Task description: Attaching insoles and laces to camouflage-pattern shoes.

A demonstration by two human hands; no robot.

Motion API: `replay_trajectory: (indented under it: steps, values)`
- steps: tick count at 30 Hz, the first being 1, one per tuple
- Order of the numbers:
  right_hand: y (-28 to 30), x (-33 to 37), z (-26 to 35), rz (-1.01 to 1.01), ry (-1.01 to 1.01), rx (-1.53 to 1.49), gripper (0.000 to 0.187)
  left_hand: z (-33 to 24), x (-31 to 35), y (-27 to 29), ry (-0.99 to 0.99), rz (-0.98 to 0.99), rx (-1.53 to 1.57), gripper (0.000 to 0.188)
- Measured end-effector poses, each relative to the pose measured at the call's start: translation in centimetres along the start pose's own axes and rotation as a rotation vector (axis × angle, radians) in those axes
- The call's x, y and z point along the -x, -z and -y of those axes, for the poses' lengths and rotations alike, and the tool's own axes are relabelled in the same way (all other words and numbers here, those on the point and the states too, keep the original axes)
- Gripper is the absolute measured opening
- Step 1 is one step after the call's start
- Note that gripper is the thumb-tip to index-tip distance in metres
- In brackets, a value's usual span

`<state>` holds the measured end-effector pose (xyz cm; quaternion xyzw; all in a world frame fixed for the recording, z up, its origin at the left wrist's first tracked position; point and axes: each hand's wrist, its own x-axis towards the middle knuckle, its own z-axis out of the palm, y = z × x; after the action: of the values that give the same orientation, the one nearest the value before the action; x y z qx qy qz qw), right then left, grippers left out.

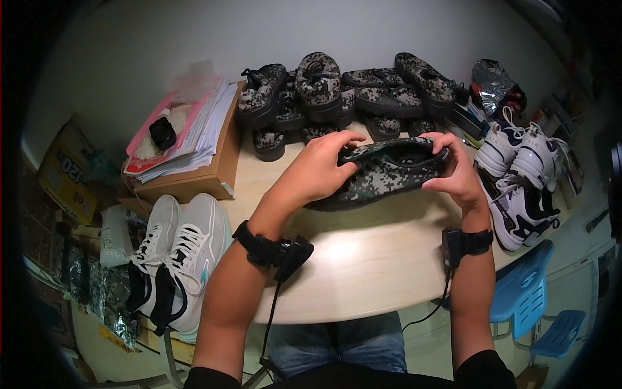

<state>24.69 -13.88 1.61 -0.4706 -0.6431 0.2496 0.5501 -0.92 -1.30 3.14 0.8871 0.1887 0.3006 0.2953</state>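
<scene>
Between my two hands, above the table, is a camouflage shoe point(383, 176) in grey, green and black, held sideways with its dark opening facing up. My left hand point(322, 167) grips one end, thumb and fingers closed on the upper. At the other end my right hand point(461, 170) pinches the shoe by its rim, thumb below and fingers above. Just behind it lies a stack of similar camouflage shoes point(319, 84) against the wall. A black band with a small device and a cable sits on each of my wrists.
To the left, a cardboard box point(217, 170) carries papers and a pink folder. Grey sneakers point(194, 253) stand at the table's left edge, white-and-black sneakers point(508, 207) at its right. Crumpled silver foil point(492, 84) lies behind those. A blue chair point(526, 292) is beside the table point(350, 279).
</scene>
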Motion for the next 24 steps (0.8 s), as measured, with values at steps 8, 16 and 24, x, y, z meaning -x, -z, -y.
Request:
replay_trajectory:
  steps: [8, 16, 24]
  values:
    - [-0.4, 0.0, 0.6, -0.031, -0.033, -0.126, 0.062, -1.1, -0.2, 0.2, -0.144, 0.009, -0.029, 0.043]
    - [-0.8, -0.1, 1.2, -0.169, -0.075, -0.063, 0.061, -0.9, 0.7, -2.8, -0.309, -0.025, -0.487, 0.063]
    - [1.8, 1.2, 1.8, -0.031, -0.159, -0.207, 0.069, -0.4, 0.0, -2.0, -0.38, -0.044, -0.35, 0.038]
